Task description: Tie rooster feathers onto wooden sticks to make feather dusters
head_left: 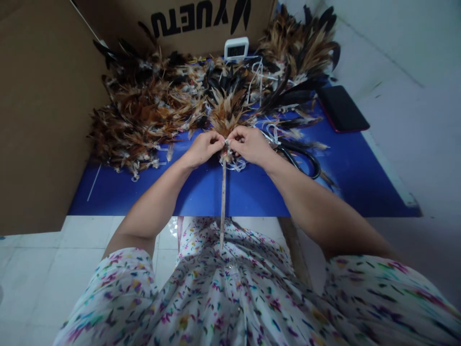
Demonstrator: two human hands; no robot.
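A thin wooden stick (223, 202) runs from my lap up to the blue table (216, 192). At its top sits a fan of brown and black feathers (225, 108), bound with white string (236, 165). My left hand (203, 148) and my right hand (250, 144) meet at the binding, fingers pinched closed on the string and the feather bases. Loose loops of string hang just below my right hand.
Heaps of brown and black feathers (140, 110) cover the back of the table. Black scissors (302, 158) lie right of my right hand. A dark phone (342, 108) rests at the right edge, a small white timer (236, 49) stands against a cardboard box (187, 19).
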